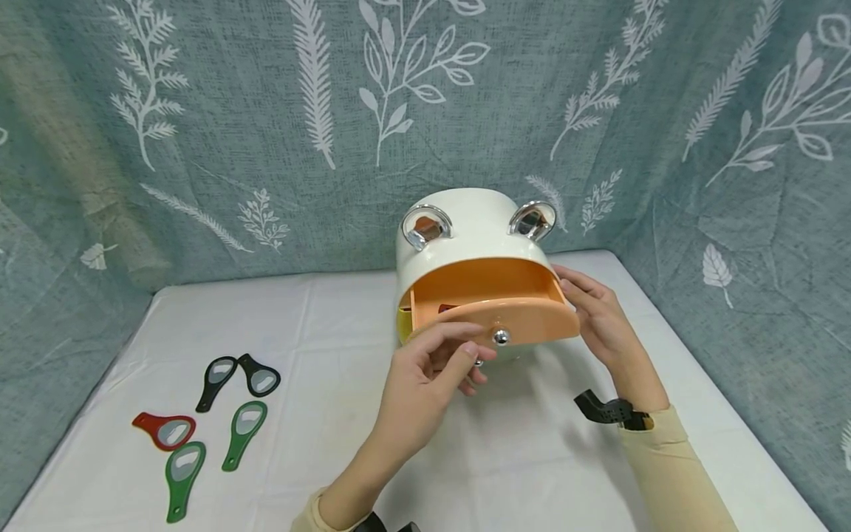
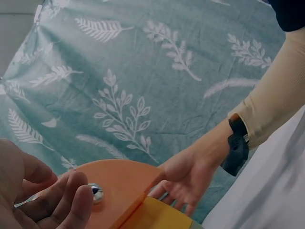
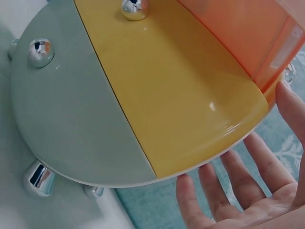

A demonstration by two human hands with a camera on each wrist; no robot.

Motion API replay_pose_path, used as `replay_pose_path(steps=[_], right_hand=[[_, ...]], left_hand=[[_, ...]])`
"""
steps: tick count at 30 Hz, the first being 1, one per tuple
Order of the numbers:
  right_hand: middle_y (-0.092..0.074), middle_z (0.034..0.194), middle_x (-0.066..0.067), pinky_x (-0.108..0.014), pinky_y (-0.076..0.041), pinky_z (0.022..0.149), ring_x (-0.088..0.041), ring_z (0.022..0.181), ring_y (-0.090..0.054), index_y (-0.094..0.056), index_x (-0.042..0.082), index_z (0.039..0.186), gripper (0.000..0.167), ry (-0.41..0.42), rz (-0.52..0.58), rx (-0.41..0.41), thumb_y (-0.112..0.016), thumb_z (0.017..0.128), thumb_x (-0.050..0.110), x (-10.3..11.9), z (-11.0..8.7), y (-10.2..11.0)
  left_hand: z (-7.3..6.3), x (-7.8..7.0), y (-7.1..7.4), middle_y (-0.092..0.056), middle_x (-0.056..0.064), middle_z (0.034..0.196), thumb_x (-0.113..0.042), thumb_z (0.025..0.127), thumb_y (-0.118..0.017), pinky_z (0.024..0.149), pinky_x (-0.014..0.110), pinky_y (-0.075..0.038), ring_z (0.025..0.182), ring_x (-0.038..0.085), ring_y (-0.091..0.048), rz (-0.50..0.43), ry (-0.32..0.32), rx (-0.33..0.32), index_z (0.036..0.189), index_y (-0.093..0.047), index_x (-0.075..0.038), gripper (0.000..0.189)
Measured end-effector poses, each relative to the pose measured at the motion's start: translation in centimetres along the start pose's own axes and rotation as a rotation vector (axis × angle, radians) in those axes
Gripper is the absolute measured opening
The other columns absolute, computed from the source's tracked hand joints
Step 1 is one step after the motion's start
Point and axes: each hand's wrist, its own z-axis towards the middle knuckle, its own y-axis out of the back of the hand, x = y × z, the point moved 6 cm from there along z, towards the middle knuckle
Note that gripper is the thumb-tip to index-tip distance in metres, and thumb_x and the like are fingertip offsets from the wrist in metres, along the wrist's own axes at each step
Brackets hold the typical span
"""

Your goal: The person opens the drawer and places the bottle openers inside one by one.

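Observation:
A white, rounded cabinet [image 1: 465,222] with chrome ring ears stands at the back of the table. Its orange top drawer [image 1: 532,321] is pulled out, and a small red thing [image 1: 447,307] shows partly inside. My left hand [image 1: 428,380] is in front of the drawer, its fingers loosely bent beside the chrome knob [image 2: 96,193] and holding nothing. My right hand [image 1: 601,318] rests along the cabinet's right side, fingers spread at its edge and thumb near the orange drawer. Below, the yellow drawer [image 3: 176,90] and grey-green drawer [image 3: 71,105] are closed.
On the table's left lie bottle openers: two black ones [image 1: 211,393], a red one [image 1: 149,423] and two green ones [image 1: 178,496]. A patterned green curtain [image 1: 266,111] hangs behind and beside the white-covered table [image 1: 319,458].

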Motion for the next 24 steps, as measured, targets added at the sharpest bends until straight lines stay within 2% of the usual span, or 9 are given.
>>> replay_pose_path(steps=[7,11,15,24], right_hand=[[-0.058,0.131,-0.004,-0.027,-0.050,0.093,-0.017,0.115,-0.056,-0.065,0.010,0.129,0.029,0.002,0.010,0.002,-0.056,0.102,0.010,0.1,0.0,-0.1],[-0.058,0.131,-0.004,-0.027,-0.050,0.093,-0.017,0.116,-0.056,-0.065,0.010,0.130,0.029,0.001,0.004,-0.001,-0.056,0.102,0.011,0.1,0.0,-0.1],[-0.057,0.132,-0.004,-0.027,-0.049,0.094,-0.018,0.118,-0.054,-0.064,0.010,0.131,0.030,-0.004,-0.011,-0.006,-0.056,0.102,0.012,0.2,0.0,-0.1],[-0.058,0.132,-0.004,-0.027,-0.049,0.094,-0.018,0.118,-0.054,-0.064,0.010,0.131,0.030,-0.012,-0.010,-0.010,-0.056,0.102,0.012,0.2,0.0,-0.1]], left_hand=[[0.5,1.6,-0.8,-0.071,0.010,0.097,-0.008,0.100,-0.060,0.061,0.036,-0.058,0.073,0.035,-0.065,-0.036,0.054,0.034,0.122,-0.067,-0.009,0.024],[0.5,2.3,-1.1,-0.070,0.011,0.100,-0.009,0.100,-0.059,0.063,0.037,-0.058,0.075,0.032,-0.067,-0.027,0.075,0.045,0.123,-0.067,-0.011,0.024],[0.5,2.5,-1.2,-0.069,0.010,0.106,-0.008,0.100,-0.059,0.063,0.039,-0.059,0.077,0.030,-0.068,-0.031,0.072,0.040,0.123,-0.067,-0.012,0.025],[0.7,3.0,-1.3,-0.067,0.012,0.113,-0.005,0.100,-0.059,0.064,0.040,-0.059,0.084,0.033,-0.068,-0.084,0.083,0.058,0.127,-0.065,-0.011,0.029]])
